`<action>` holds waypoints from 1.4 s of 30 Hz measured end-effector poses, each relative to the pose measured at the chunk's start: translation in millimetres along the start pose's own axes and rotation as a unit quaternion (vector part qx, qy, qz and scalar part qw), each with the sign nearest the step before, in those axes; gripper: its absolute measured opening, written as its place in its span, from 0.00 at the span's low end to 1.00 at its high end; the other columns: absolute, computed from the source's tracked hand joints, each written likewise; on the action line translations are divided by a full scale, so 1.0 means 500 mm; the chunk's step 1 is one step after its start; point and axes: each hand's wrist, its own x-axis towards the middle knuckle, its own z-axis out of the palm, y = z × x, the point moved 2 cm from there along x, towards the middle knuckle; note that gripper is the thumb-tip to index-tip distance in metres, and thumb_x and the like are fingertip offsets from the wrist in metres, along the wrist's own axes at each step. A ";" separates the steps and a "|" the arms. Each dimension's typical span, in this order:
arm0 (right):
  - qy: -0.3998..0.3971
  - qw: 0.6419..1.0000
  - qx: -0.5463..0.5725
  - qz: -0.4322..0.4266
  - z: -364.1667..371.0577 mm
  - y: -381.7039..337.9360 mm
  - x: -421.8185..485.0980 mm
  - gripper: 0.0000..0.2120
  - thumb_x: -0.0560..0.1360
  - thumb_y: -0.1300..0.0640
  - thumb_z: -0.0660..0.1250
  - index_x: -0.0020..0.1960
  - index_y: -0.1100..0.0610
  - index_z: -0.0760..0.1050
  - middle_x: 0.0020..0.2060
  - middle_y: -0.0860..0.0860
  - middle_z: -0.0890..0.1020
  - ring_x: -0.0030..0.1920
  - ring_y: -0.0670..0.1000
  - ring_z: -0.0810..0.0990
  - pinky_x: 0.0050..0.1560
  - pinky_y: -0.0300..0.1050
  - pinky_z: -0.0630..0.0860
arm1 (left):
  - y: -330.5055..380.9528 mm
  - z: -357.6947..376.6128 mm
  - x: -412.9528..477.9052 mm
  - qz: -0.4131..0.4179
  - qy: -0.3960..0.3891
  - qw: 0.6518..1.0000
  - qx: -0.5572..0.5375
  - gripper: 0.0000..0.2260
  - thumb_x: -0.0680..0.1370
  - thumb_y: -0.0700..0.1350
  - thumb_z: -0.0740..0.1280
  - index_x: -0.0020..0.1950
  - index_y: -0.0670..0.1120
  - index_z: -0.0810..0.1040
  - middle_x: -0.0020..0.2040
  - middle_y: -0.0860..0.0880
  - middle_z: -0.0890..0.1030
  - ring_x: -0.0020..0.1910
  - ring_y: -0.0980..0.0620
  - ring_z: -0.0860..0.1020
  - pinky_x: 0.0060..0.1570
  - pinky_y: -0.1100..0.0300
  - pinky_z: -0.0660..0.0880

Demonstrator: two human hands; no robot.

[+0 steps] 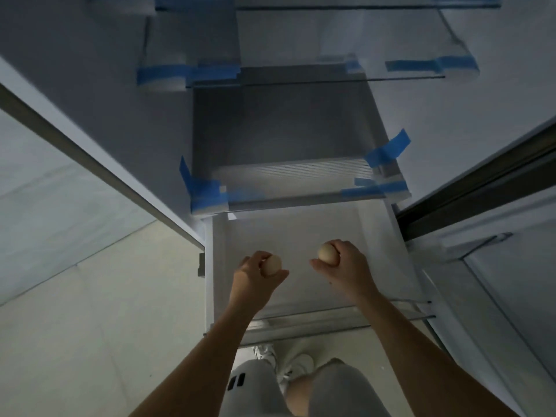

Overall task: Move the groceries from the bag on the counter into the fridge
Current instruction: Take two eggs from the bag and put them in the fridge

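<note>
Knees [334,386] lowest; forearms reach over pulled-out fridge drawer [301,227]. Left hand [255,275] curls round pale egg [273,265]; right hand [349,266] grips second egg [326,252]. Both eggs above drawer floor, not yet set down. Bag out of view; remainder unknown.

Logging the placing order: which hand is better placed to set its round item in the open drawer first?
Right, probably: the right hand holds its round item further in over the drawer; the left hand, with the other item, hangs nearer the wall.
</note>
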 end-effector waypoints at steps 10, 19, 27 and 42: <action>-0.089 0.995 -0.036 0.010 0.080 0.045 0.082 0.23 0.71 0.49 0.79 0.57 0.57 0.72 0.49 0.50 0.80 0.49 0.52 0.80 0.48 0.45 0.74 | -0.030 0.020 0.085 -0.065 -0.017 0.998 0.018 0.18 0.69 0.49 0.79 0.55 0.47 0.78 0.50 0.49 0.78 0.45 0.50 0.77 0.39 0.63 0.71; -0.091 0.994 -0.059 0.003 0.105 0.080 0.100 0.23 0.68 0.47 0.80 0.57 0.54 0.76 0.50 0.49 0.78 0.50 0.51 0.77 0.48 0.44 0.73 | -0.054 0.036 0.106 -0.061 0.019 0.998 0.008 0.19 0.67 0.47 0.80 0.53 0.47 0.78 0.49 0.50 0.80 0.47 0.50 0.78 0.45 0.60 0.75; -0.074 0.994 -0.078 -0.010 0.113 0.079 0.098 0.22 0.67 0.50 0.81 0.54 0.55 0.75 0.49 0.49 0.75 0.49 0.51 0.75 0.39 0.38 0.66 | -0.066 0.050 0.107 -0.001 0.021 0.999 0.045 0.19 0.66 0.46 0.81 0.53 0.46 0.80 0.49 0.49 0.77 0.46 0.51 0.77 0.48 0.59 0.75; -0.092 0.993 -0.079 0.002 0.100 0.073 0.094 0.31 0.65 0.48 0.82 0.63 0.55 0.74 0.57 0.54 0.76 0.56 0.55 0.77 0.58 0.50 0.75 | -0.055 0.043 0.095 0.020 -0.022 0.991 0.129 0.33 0.65 0.55 0.80 0.65 0.47 0.74 0.58 0.49 0.75 0.54 0.51 0.75 0.55 0.60 0.74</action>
